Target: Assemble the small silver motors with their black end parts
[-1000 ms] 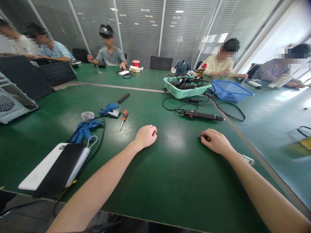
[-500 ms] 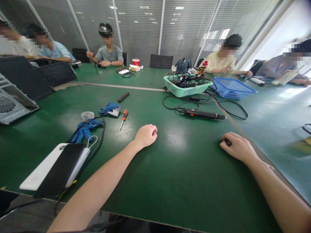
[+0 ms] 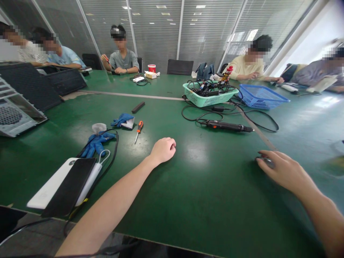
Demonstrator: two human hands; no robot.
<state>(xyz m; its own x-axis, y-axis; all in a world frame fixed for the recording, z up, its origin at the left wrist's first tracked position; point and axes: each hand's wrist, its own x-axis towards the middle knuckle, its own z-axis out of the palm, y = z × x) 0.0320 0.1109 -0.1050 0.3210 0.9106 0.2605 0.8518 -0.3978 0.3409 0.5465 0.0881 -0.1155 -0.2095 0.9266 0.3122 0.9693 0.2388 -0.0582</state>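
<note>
Right grip (image 3: 287, 172) curled around a small dark object (image 3: 268, 162), right side of the counter (image 3: 204, 208), near the pale seam (image 3: 263, 138). Left grip (image 3: 163, 149) folded into a loose fist on the counter; contents, if any, hidden. Orange-handled screwdriver (image 3: 139, 131) lies beyond it, leftward, beside a blue glove (image 3: 120, 120).

A glossy, deep-green tabletop (image 3: 204, 204), crossed by pale seam strips (image 3: 129, 96), carries everything. At its left stands a grey perforated-metal computer case (image 3: 18, 113). Nearer lie a flat white slab (image 3: 52, 184), a flat black slab (image 3: 70, 186), two blue-and-white fabric gloves (image 3: 95, 145), a slim orange-and-black-handled screwdriver (image 3: 138, 130) and a dark rectangular bar (image 3: 138, 107). Farther right rest a black cylindrical power tool (image 3: 228, 125), a mint-green plastic basket (image 3: 211, 101) and a translucent blue plastic basket (image 3: 264, 102). The person's left hand (image 3: 163, 149) rests, curled, on the green surface.
</note>
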